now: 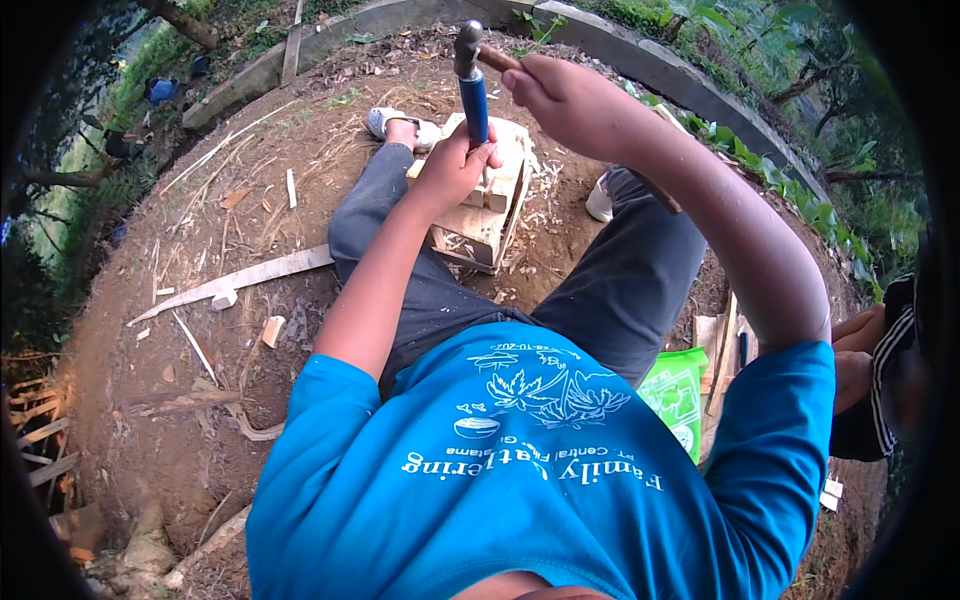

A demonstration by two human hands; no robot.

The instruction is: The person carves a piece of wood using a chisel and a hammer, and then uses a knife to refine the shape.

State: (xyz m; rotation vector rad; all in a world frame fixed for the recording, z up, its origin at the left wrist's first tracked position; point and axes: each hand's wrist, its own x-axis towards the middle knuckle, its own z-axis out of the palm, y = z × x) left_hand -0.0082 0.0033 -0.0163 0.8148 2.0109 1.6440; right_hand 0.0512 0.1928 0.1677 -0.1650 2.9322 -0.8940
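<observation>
My left hand [457,172] is closed round a chisel with a blue handle [474,108], which stands nearly upright. Its lower end meets a pale wooden block [490,195] between my legs; the cutting edge is hard to make out. In my right hand [555,95] is a hammer [467,50] with a metal head and brown wooden handle. The hammer head is at the top of the chisel; whether they touch I cannot tell. Part of the hammer handle is hidden behind my right hand and forearm.
Wood shavings [545,180] lie around the block. A long pale wood strip [250,277] and several offcuts are on the dirt at left. At right are a green bag [675,390], boards and another person's leg [855,370]. A low concrete edge [700,80] curves behind.
</observation>
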